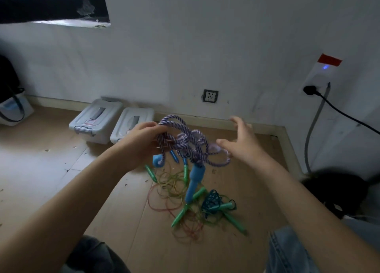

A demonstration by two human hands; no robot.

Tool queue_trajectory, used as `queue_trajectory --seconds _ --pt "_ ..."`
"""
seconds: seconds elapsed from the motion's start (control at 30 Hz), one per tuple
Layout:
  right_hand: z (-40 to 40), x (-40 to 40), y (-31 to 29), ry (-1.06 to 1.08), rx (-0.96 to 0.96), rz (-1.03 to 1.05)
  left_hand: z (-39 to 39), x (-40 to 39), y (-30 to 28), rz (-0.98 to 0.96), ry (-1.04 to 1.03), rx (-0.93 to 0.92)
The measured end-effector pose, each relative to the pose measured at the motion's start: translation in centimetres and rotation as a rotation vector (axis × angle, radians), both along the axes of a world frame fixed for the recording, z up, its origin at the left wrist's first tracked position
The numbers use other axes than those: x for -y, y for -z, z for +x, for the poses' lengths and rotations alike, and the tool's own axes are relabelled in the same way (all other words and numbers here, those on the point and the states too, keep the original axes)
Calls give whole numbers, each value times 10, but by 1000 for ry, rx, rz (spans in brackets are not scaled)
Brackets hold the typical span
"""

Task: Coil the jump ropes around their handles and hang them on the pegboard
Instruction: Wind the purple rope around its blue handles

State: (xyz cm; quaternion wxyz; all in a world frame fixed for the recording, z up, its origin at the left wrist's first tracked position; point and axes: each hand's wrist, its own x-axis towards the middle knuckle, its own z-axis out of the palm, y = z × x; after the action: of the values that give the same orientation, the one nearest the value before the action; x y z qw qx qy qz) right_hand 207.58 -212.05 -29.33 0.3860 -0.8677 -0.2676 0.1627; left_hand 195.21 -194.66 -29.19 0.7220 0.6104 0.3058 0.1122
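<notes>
Above the floor, in front of my knees, I hold up the purple braided rope in a knotted bundle. My left hand grips it, fingers curled round several loops at the top left of the tangle. My right hand is spread, fingers apart and holding nothing, just beside the loose loops on the right; I can't tell whether its fingertips brush a strand. One blue handle dangles straight down from the knot, and the other blue handle hangs just under my left palm.

What worries me is the knot. If I pull the loops sideways with my right hand, I judge the tangle will tighten rather than open, and I can't coil anything round the handles until the rope runs free. The hanging handle could also swing and snag the pile below it, where thin yellow and red cords lie crossed with green handles and a dark teal rope. If it dips into that heap, I may lift two ropes at once.

My grip covers only some of the loops, so a slack one could slip out and drop. No pegboard is in view, so I'll have to turn to find it while carrying this.
</notes>
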Motion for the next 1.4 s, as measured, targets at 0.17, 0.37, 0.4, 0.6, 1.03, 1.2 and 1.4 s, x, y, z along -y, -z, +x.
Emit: queue_trajectory --seconds 0.17,0.37,0.4,0.6,1.03,1.2,1.4 --pt "-20 -11 0 -365 -117 171 4 15 -8 -52 78 116" --pt "-20 -17 0 -375 -340 240 -1 16 -14 -88 63 228" --pt "-18 -15 -2 -350 -367 229 -1 14 -15 -51 39 221" --pt "1 -1 -10 90 -238 330 -6 -22 -2 196 -70 -111" --pt "-14 -24 -6 94 -898 985 7 49 8 133 537 83" --pt "2 -8 -14 -106 -200 505 2 4 15 846 324 -244" --pt "18 4 -11 -84 446 -58 -9 -27 32 1605 497 -599"
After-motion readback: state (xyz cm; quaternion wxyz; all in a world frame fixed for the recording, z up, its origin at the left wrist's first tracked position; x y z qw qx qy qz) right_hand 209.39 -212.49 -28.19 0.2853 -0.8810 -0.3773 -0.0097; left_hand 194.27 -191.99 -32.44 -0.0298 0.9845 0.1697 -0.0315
